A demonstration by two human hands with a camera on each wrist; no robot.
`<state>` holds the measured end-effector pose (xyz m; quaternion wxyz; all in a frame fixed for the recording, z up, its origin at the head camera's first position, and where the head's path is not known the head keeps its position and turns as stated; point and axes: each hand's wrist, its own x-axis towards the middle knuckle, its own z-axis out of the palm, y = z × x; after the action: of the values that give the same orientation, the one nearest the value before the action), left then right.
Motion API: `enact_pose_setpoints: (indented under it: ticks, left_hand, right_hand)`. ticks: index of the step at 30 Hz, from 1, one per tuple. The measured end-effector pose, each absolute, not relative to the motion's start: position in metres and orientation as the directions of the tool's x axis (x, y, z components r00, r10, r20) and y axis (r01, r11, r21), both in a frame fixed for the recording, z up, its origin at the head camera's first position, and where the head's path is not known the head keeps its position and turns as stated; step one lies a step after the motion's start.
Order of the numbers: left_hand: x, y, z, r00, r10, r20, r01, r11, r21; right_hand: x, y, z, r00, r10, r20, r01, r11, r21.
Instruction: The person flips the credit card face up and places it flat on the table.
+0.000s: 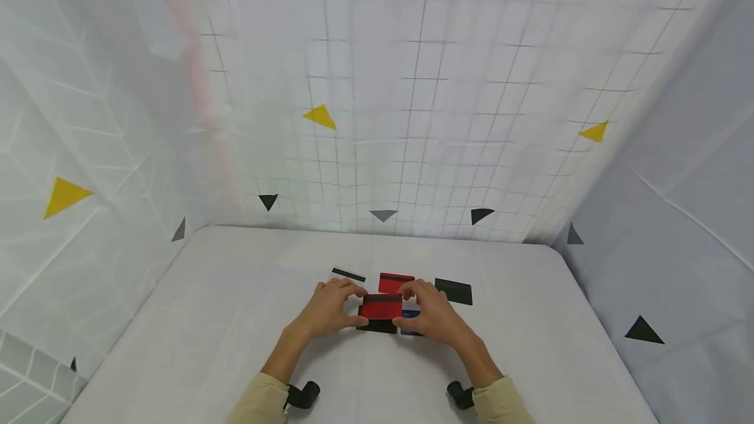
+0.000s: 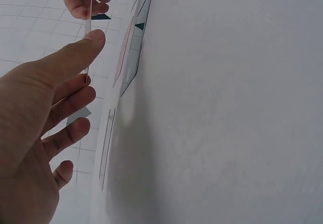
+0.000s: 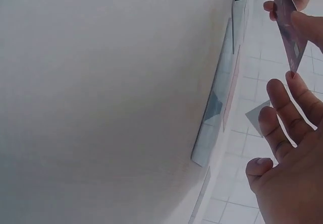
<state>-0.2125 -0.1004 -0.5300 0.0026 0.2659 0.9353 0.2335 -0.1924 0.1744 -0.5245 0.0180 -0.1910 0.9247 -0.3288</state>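
Observation:
Both hands hold a red card with a dark stripe (image 1: 381,306) by its short sides, raised over the table. My left hand (image 1: 332,308) pinches the left side between thumb and index finger, other fingers spread. On the right side, my right hand (image 1: 434,318) does the same. The left wrist view shows the held card (image 2: 88,28) edge-on; in the right wrist view the card's face (image 3: 289,30) slants between the fingertips. Partly covered by it in the head view is a black card (image 1: 378,327). A blue card (image 1: 410,330) lies partly behind the right hand.
Farther back on the white table (image 1: 224,332) lie another red card with a dark stripe (image 1: 396,277), a black card (image 1: 455,292) and a white card with a black stripe (image 1: 349,274). White sheeting with grid lines (image 1: 406,84) rises behind the table and at both sides.

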Motion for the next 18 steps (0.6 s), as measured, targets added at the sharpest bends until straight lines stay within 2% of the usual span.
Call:
enact_pose_setpoints:
  ticks: [18]
  left_hand:
    - [-0.215,-0.088,-0.533,-0.848,0.516,0.118,0.516,0.757,0.400]
  right_hand:
    - [-0.193,0.170,-0.509,-0.920,-0.367,0.138,-0.359,0.647,-0.673]
